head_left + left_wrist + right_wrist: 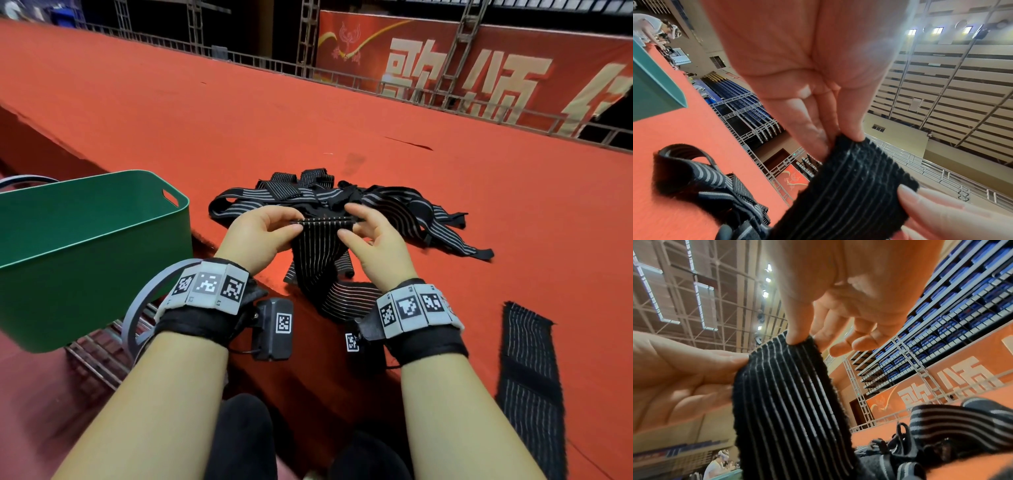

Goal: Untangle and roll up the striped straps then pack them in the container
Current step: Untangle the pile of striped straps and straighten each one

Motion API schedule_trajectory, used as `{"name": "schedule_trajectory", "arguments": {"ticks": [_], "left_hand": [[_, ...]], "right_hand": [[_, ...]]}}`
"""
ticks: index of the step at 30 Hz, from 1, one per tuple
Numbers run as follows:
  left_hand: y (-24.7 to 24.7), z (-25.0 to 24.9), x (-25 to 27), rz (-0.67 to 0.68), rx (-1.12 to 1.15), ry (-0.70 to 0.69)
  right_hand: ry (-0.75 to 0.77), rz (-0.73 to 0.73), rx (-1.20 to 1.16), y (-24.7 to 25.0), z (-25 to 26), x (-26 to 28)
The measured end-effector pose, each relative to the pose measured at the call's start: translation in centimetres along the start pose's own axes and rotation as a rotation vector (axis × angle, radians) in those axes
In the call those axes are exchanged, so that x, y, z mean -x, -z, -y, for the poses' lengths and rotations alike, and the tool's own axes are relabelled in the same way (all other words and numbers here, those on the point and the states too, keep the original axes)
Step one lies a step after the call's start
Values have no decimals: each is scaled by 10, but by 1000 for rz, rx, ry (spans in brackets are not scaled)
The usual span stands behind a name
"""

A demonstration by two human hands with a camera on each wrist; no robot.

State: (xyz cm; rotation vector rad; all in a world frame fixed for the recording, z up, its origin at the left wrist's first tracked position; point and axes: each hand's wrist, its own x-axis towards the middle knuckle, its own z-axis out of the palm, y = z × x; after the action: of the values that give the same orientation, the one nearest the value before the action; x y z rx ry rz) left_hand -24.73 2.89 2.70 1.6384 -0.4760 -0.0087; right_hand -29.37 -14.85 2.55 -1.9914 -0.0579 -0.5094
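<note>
Black grey-striped elastic strap [320,240]: I am pinching its top edge with both hands [255,233] [371,240], starting the roll; next, tight even turns.

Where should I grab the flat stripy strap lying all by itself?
Pinch the near short end of the flat strap from above, I'd guess. It lies stretched out on the red surface, apart from the tangled pile, so its end is free to lift and roll.

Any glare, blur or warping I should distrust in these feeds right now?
Head view: railings bow from the wide lens, strap sharp. Left wrist view: window flare hazes the left hand. Right wrist view: ceiling lamps blown out, right hand soft.
</note>
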Motion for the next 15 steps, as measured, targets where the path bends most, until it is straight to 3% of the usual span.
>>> {"name": "schedule_trajectory", "arguments": {"ticks": [3, 9, 15], "left_hand": [[2, -3, -6, -37, -15, -11], [3, -9, -13, -84, -20, 28], [1, -17, -11, 14, -401, 75]], "right_hand": [[37, 35, 95, 4, 9, -5], [48, 19, 23, 7, 29, -21], [56, -5, -81, 9, 55, -34]]}}
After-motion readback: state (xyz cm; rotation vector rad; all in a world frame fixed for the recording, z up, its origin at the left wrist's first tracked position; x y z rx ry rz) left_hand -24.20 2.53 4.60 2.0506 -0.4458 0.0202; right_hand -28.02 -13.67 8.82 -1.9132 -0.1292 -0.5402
